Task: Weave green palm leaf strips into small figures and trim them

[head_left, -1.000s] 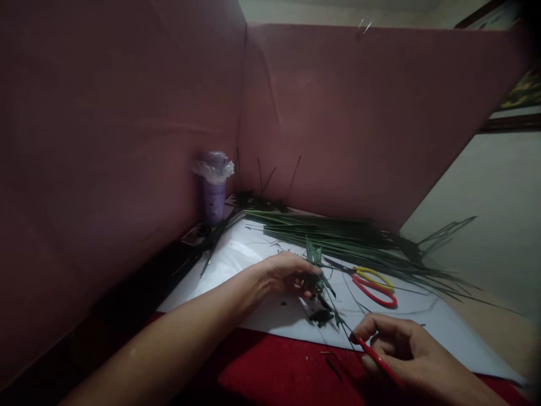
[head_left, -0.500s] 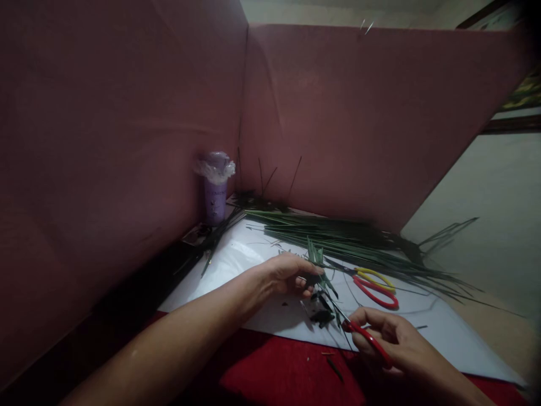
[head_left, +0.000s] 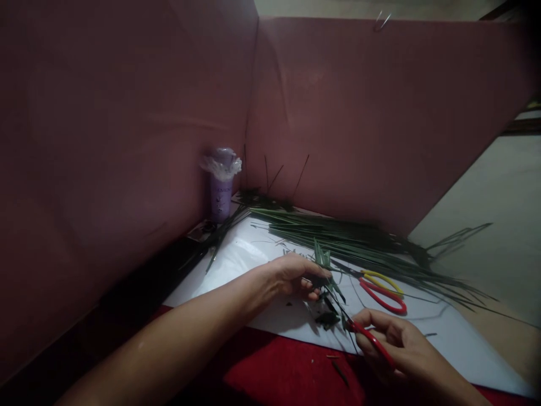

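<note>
Red-handled tool (head_left: 371, 337): right hand (head_left: 395, 341) holds just one.

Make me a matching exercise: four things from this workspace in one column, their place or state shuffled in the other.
1. Purple tumbler with clear plastic
2. Scissors with yellow and red handles
3. Left hand
4. Right hand

A. Holds a red-handled tool
B. Stands near the pink panels' corner
C. Holds green leaf pieces
D. Lying on the white sheet

1-B, 2-D, 3-C, 4-A
</note>
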### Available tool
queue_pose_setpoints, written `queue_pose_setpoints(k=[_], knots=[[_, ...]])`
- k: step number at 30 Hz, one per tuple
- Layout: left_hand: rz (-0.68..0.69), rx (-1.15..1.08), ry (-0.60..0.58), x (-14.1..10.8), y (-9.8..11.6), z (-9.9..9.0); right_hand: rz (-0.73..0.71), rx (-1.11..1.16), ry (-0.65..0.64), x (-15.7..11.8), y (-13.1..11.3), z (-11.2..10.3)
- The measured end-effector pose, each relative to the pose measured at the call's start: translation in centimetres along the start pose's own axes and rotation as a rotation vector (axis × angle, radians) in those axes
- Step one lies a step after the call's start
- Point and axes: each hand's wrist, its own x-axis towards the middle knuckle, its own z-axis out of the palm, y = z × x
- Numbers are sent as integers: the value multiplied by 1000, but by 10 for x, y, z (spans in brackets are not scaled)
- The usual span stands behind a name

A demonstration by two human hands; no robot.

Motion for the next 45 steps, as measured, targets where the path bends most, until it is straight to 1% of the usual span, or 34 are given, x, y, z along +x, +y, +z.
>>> queue_pose_setpoints(k=[4, 10, 18, 22, 26, 31, 39, 45], knots=[[11, -4, -30, 2, -1, -1, 5, -21, 15, -1, -2, 2], [8, 16, -14, 4, -3, -3, 12, -26, 51, -1, -3, 2], [-6, 73, -29, 3, -2, -3, 25, -53, 107, -4, -6, 5], [-15, 80, -31, 3, -1, -3, 14, -52, 98, -3, -5, 3], [-8, 73, -52, 1, 1, -2, -7, -35, 56, 1, 0, -1], [-7, 80, -31, -2, 3, -1, -18, 9, 40, 4, 4, -3], [-12, 63, -49, -2, 3, -2, -15, -12, 118, 3, 5, -2], [-4, 36, -60, 1, 0, -4, -3, -29, 140, -3, -2, 4]])
